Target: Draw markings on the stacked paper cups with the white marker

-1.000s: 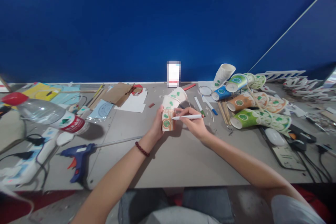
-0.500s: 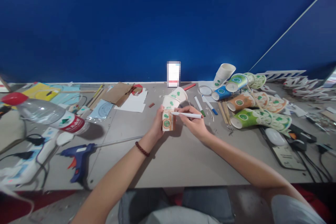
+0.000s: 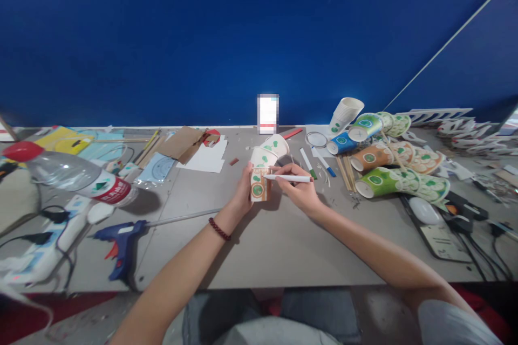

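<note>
My left hand point(image 3: 243, 191) is wrapped round the left side of a curved chain of joined paper cups point(image 3: 261, 186), white with green leaves and with an orange-brown pattern on the nearest one. In my right hand point(image 3: 297, 186) is a white marker point(image 3: 292, 178) with a red end, pinched between the fingers and lying nearly level. The marker's left tip is at the side of the orange-brown cup; whether it touches is too small to tell. My fingers partly hide the cups' edges.
Joined coloured cups point(image 3: 376, 182) and a cup stack point(image 3: 346, 113) stand right, near green and blue markers point(image 3: 307, 163). On the left are a bottle point(image 3: 76, 175), blue glue gun point(image 3: 123, 242), power strip point(image 3: 52, 248) and cardboard point(image 3: 182, 144). A pixelated upright object point(image 3: 267, 113) is behind.
The marker in my right hand has shifted very slightly, with its tip a little lower on the cup. My left hand and the cups look almost unmoved.
</note>
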Demonstrator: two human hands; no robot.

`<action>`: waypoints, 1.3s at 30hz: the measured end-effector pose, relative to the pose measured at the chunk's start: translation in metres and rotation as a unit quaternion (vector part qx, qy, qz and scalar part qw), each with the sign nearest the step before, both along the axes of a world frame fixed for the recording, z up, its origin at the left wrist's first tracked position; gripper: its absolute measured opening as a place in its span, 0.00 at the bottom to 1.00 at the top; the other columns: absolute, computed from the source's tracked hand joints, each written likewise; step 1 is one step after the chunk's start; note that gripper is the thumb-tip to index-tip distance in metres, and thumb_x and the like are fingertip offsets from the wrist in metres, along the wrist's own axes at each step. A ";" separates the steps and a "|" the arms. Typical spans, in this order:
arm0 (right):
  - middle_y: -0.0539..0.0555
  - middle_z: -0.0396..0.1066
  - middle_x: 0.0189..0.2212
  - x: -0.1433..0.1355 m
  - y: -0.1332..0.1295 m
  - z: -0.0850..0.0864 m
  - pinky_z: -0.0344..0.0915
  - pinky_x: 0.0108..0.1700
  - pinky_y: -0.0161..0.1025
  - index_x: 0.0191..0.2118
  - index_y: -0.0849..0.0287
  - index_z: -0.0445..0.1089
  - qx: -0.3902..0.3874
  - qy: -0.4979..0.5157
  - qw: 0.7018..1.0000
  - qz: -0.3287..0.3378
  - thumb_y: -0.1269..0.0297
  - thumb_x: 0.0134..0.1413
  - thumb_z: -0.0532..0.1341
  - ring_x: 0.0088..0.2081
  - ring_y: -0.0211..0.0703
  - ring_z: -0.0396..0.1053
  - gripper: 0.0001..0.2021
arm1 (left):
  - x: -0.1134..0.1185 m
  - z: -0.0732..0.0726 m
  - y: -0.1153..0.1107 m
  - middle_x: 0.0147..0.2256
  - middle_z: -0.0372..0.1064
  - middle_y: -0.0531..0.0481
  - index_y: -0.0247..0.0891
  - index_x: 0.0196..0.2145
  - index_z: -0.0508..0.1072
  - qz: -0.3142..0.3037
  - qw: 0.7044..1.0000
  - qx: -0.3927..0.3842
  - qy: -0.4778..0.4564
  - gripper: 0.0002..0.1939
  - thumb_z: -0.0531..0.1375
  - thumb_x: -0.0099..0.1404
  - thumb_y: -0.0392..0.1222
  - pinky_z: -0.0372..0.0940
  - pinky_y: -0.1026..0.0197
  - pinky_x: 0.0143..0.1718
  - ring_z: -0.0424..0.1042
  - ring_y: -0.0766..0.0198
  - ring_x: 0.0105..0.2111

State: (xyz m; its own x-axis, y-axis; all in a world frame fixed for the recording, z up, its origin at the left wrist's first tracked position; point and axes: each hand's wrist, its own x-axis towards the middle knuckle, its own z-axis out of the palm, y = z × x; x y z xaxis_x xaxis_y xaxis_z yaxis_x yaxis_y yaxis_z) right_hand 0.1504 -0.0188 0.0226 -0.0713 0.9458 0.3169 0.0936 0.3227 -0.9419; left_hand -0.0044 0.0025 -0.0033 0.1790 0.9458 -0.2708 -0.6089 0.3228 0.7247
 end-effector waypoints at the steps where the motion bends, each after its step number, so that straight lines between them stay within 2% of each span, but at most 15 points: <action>1: 0.55 0.80 0.40 0.000 0.000 0.000 0.73 0.49 0.48 0.34 0.54 0.72 0.001 -0.002 1.000 -0.001 0.65 0.55 0.64 0.50 0.53 0.77 0.01 | 0.000 0.000 0.000 0.31 0.78 0.45 0.32 0.40 0.77 0.000 1.000 -0.002 0.000 0.27 0.59 0.63 0.62 0.70 0.60 0.31 0.75 0.61 0.26; 5: 0.56 0.80 0.42 0.000 0.000 0.001 0.74 0.46 0.47 0.37 0.54 0.73 0.007 -0.024 1.000 -0.015 0.63 0.56 0.64 0.46 0.51 0.78 0.03 | 0.000 0.002 0.000 0.30 0.78 0.44 0.31 0.39 0.78 -0.007 1.000 -0.003 -0.003 0.27 0.59 0.62 0.62 0.70 0.61 0.30 0.75 0.61 0.25; 10: 0.53 0.80 0.35 0.000 0.000 0.001 0.72 0.50 0.48 0.31 0.54 0.70 -0.006 0.010 1.000 0.007 0.65 0.54 0.64 0.52 0.54 0.76 0.02 | 0.001 0.005 -0.001 0.31 0.78 0.44 0.32 0.39 0.77 -0.001 1.000 -0.011 -0.005 0.26 0.59 0.64 0.61 0.70 0.60 0.30 0.75 0.62 0.26; 15: 0.55 0.80 0.42 0.000 0.000 0.001 0.73 0.48 0.47 0.36 0.53 0.72 -0.005 -0.008 1.000 -0.012 0.64 0.55 0.64 0.49 0.52 0.77 0.03 | 0.001 0.003 -0.001 0.31 0.78 0.44 0.31 0.39 0.77 -0.001 1.000 -0.002 -0.001 0.27 0.60 0.62 0.62 0.70 0.61 0.30 0.75 0.62 0.26; 20: 0.54 0.80 0.35 0.001 -0.001 0.001 0.72 0.50 0.48 0.31 0.54 0.70 -0.011 0.011 1.000 0.014 0.65 0.55 0.64 0.53 0.54 0.76 0.03 | 0.000 0.003 0.000 0.30 0.78 0.44 0.32 0.38 0.77 0.003 1.000 -0.007 0.001 0.27 0.60 0.61 0.62 0.70 0.61 0.29 0.75 0.61 0.25; 25: 0.55 0.80 0.41 0.001 -0.001 0.001 0.72 0.50 0.49 0.36 0.53 0.72 -0.010 0.008 1.000 -0.004 0.62 0.56 0.64 0.50 0.53 0.77 0.03 | 0.000 0.004 -0.001 0.30 0.77 0.44 0.32 0.39 0.77 -0.005 1.000 -0.006 0.002 0.26 0.60 0.63 0.62 0.70 0.60 0.31 0.75 0.61 0.25; 29: 0.54 0.79 0.34 0.000 -0.001 0.002 0.72 0.50 0.50 0.31 0.54 0.70 -0.014 0.014 1.000 0.012 0.63 0.55 0.65 0.53 0.56 0.76 0.04 | 0.000 0.004 -0.002 0.30 0.77 0.45 0.33 0.39 0.77 -0.001 1.000 -0.008 -0.001 0.26 0.59 0.63 0.62 0.70 0.60 0.31 0.74 0.61 0.25; 35: 0.55 0.80 0.41 0.000 0.000 -0.001 0.72 0.50 0.49 0.35 0.53 0.71 -0.015 0.019 1.000 0.002 0.62 0.56 0.64 0.52 0.53 0.76 0.03 | 0.000 0.003 -0.001 0.30 0.77 0.44 0.32 0.40 0.77 0.001 1.000 -0.003 0.004 0.26 0.59 0.63 0.61 0.69 0.60 0.31 0.74 0.61 0.25; 39: 0.53 0.79 0.35 0.000 0.000 0.001 0.71 0.51 0.49 0.32 0.53 0.70 -0.015 0.021 1.000 0.008 0.64 0.55 0.64 0.52 0.55 0.76 0.03 | 0.000 0.004 -0.002 0.30 0.77 0.45 0.33 0.38 0.77 0.004 1.000 -0.017 0.002 0.25 0.59 0.63 0.61 0.69 0.60 0.30 0.74 0.61 0.25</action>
State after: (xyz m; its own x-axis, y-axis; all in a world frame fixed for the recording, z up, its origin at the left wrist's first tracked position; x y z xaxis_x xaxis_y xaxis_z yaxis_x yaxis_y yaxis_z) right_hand 0.1504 -0.0193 0.0234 -0.0742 0.9536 0.2917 0.0496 0.2957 -0.9540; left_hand -0.0042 0.0008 0.0006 0.1715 0.9376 -0.3026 -0.6090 0.3423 0.7155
